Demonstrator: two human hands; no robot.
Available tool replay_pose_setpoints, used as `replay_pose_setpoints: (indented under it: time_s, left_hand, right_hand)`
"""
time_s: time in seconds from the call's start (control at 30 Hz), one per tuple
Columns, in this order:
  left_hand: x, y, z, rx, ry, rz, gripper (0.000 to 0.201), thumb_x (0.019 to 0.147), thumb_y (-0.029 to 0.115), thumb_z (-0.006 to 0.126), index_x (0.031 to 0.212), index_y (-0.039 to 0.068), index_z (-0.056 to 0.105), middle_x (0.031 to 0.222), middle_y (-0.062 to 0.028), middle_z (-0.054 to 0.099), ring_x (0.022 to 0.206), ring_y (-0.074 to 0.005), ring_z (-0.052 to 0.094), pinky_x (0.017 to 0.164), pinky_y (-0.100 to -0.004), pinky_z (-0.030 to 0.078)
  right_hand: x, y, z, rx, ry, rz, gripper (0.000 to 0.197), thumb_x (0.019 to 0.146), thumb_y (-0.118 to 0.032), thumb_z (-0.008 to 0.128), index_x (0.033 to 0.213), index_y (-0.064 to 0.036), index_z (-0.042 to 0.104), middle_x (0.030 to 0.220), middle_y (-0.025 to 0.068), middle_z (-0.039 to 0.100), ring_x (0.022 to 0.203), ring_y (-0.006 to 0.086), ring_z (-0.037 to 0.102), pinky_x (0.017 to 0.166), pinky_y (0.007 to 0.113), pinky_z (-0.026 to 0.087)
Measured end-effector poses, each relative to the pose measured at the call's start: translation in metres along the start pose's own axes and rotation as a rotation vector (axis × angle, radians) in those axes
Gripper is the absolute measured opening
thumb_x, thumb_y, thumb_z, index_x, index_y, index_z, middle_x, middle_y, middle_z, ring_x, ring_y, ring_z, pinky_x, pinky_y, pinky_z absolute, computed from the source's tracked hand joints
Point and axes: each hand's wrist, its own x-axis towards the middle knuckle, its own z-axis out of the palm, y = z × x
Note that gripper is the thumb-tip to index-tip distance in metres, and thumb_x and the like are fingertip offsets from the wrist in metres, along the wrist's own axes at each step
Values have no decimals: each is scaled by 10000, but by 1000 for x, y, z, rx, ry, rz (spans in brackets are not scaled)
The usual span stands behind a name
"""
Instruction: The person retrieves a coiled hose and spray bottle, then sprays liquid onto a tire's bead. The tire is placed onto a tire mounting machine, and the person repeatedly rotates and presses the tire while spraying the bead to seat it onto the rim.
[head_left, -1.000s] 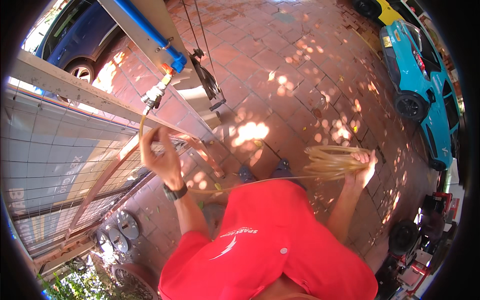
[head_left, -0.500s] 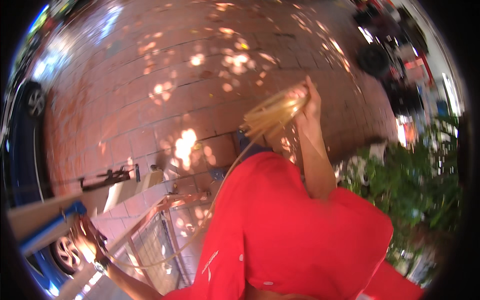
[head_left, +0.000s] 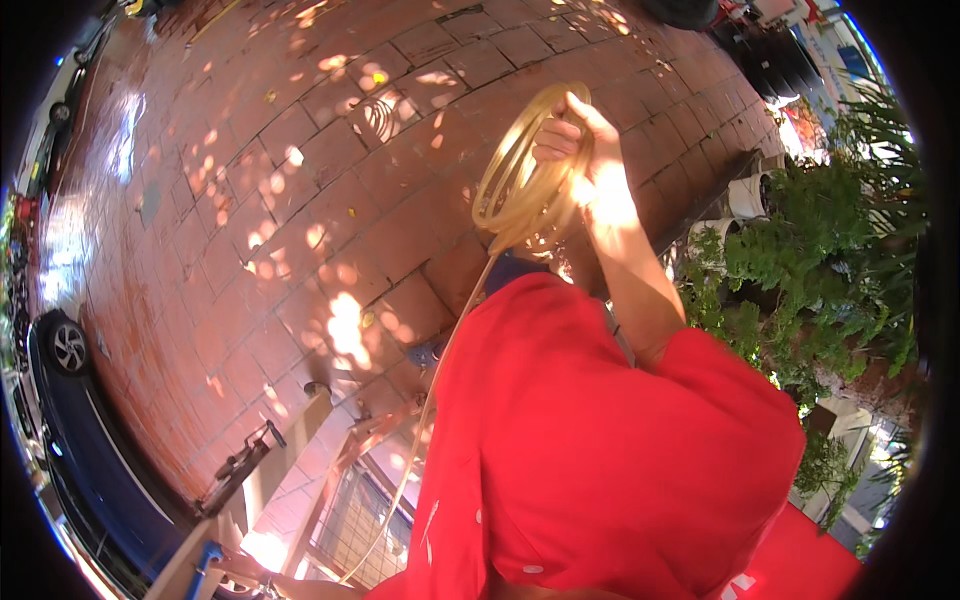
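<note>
My right hand (head_left: 592, 165) is raised in the upper middle, fingers closed around a coil of yellowish translucent hose (head_left: 497, 190). From the coil, a single length of the hose runs down along the left side of my red shirt (head_left: 610, 430) toward the lower left. There my left hand (head_left: 238, 568) shows only in small part near the lower edge, beside a blue bar-like piece (head_left: 205, 565) on a pale beam (head_left: 262, 475). Its fingers are too small and indistinct to read.
A metal frame with wire mesh (head_left: 352, 515) stands at lower left, near a dark blue car (head_left: 105, 450). Potted green plants (head_left: 800, 240) line the right side, with stacked black tires (head_left: 775, 62) beyond. Red tile paving (head_left: 290, 220), spotted with sunlight, spreads ahead.
My right hand has lifted the hose coil higher, and its loops now hang more open. My left hand has moved lower, toward the bottom edge. The whole view has turned.
</note>
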Motion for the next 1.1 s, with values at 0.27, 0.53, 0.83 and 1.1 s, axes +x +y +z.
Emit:
replay_pose_setpoints:
  time_s: [0.27,0.53,0.83,1.1]
  left_hand:
    - [-3,41,3,11,98,-36,329,1144,319,632,1202,12,737,1108,-161,809,988,-339,792,826,-448,624]
    - [-2,37,2,16,174,-57,305,1136,285,637,1230,9,728,1110,-163,809,965,-331,796,812,-455,628]
    - [-124,312,41,-851,-153,342,324,1060,192,690,1336,34,751,1270,-140,790,1169,-284,753,981,-407,609]
    - [-307,630,-97,-1702,-1050,1350,328,1017,60,748,1340,14,716,1216,-156,776,1009,-289,767,842,-354,584]
  right_hand:
    - [-5,-114,-27,-74,-560,272,267,1192,-366,489,1266,-115,438,726,6,566,515,100,540,511,269,457]
    - [2,-99,-14,236,-214,-45,319,1179,-356,532,1176,-41,582,690,-34,491,545,104,474,593,272,435]
    - [16,-54,8,259,-10,73,348,1181,-329,532,1119,2,617,737,-11,531,617,102,495,650,278,457]
    - [-32,-63,28,436,78,-63,322,1160,-274,594,1108,44,604,756,-26,526,656,84,526,661,286,478]
